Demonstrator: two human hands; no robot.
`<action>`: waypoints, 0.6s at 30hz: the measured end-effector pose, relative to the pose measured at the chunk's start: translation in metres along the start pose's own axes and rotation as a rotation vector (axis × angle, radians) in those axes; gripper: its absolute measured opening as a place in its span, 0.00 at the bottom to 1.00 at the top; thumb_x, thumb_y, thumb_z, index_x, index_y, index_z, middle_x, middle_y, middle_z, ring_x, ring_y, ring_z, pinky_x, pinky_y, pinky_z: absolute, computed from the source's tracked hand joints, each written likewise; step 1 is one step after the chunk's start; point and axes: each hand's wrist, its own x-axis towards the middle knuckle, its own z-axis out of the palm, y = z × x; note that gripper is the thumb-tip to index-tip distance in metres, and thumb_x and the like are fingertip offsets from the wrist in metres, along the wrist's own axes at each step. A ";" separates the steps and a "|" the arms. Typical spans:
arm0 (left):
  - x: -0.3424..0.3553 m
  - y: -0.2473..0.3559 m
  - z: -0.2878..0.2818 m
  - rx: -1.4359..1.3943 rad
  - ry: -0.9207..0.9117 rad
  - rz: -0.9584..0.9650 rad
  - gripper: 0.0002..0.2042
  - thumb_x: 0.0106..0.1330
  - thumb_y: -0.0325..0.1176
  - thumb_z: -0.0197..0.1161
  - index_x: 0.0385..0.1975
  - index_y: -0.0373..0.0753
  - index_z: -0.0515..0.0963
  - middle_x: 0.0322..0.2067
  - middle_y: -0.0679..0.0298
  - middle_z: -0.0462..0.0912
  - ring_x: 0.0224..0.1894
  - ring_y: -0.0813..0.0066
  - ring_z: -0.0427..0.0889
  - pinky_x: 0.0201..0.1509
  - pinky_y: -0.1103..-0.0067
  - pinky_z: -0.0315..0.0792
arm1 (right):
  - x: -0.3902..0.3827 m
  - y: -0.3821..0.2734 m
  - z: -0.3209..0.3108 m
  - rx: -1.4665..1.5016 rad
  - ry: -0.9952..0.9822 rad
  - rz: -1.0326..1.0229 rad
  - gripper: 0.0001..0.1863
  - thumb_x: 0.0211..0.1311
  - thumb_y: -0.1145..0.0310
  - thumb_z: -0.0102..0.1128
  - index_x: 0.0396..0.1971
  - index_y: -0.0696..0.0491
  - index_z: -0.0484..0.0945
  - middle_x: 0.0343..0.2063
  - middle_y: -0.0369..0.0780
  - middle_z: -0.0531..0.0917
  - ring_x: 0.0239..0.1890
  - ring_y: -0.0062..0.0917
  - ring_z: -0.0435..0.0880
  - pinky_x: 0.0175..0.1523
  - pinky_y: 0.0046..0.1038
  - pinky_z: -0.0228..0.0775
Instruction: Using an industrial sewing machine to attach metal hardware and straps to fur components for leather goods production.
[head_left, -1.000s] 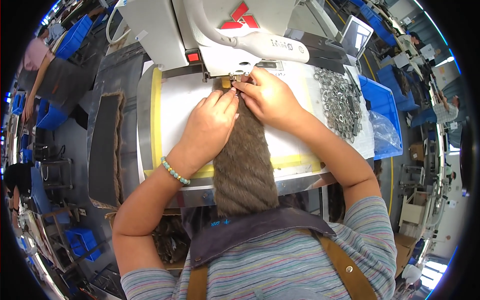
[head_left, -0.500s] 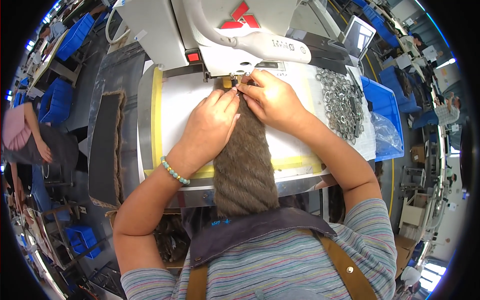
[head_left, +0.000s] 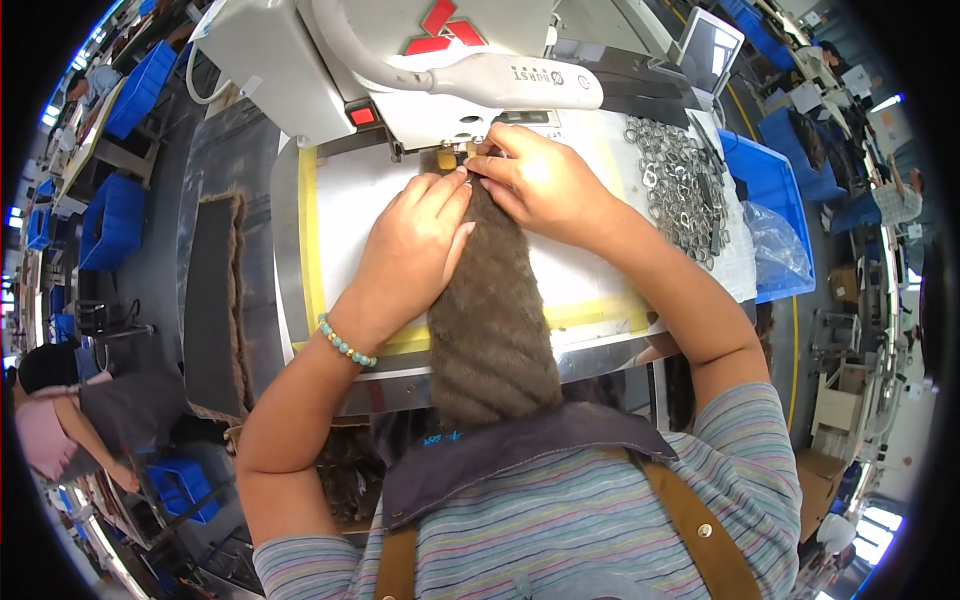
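Machine work: the fur strip (head_left: 497, 320) is best kept flat and straight, its far end squared under the machine (head_left: 425, 118), with light, even guidance and fingertips clear of the moving parts.
Left hand (head_left: 412, 235): fingers held close together along the strip's left edge, their tips at its far end; whether they pinch it, I cannot tell.
Right hand (head_left: 545, 185): thumb and forefinger drawn close at that same end; what lies between them is too small to tell.
Strip: runs from both hands' fingertips back between the forearms to the apron (head_left: 520, 460).
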 end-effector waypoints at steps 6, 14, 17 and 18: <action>0.003 0.000 0.000 -0.012 0.000 -0.009 0.19 0.65 0.27 0.70 0.55 0.28 0.81 0.58 0.53 0.83 0.59 0.53 0.80 0.66 0.66 0.76 | -0.002 0.007 -0.006 0.033 -0.047 0.003 0.15 0.62 0.70 0.69 0.48 0.55 0.88 0.45 0.41 0.82 0.49 0.36 0.85 0.55 0.37 0.82; 0.002 -0.005 0.004 0.001 0.037 -0.019 0.19 0.67 0.29 0.69 0.56 0.28 0.81 0.58 0.53 0.83 0.59 0.54 0.80 0.66 0.66 0.76 | 0.003 0.007 -0.006 0.013 -0.093 0.031 0.15 0.64 0.69 0.67 0.50 0.53 0.88 0.48 0.40 0.83 0.52 0.35 0.85 0.57 0.37 0.81; 0.003 -0.009 0.006 -0.004 0.041 -0.024 0.18 0.67 0.29 0.69 0.55 0.28 0.81 0.58 0.53 0.83 0.59 0.54 0.80 0.66 0.66 0.76 | 0.006 0.005 -0.009 0.017 -0.116 0.055 0.14 0.64 0.69 0.67 0.49 0.53 0.88 0.48 0.40 0.83 0.51 0.35 0.85 0.56 0.37 0.81; 0.003 -0.011 0.007 -0.009 0.056 -0.003 0.18 0.66 0.29 0.69 0.54 0.27 0.81 0.56 0.52 0.83 0.58 0.54 0.80 0.65 0.66 0.76 | 0.007 0.005 -0.009 0.015 -0.119 0.050 0.14 0.64 0.69 0.67 0.49 0.53 0.88 0.48 0.40 0.83 0.51 0.35 0.85 0.56 0.37 0.81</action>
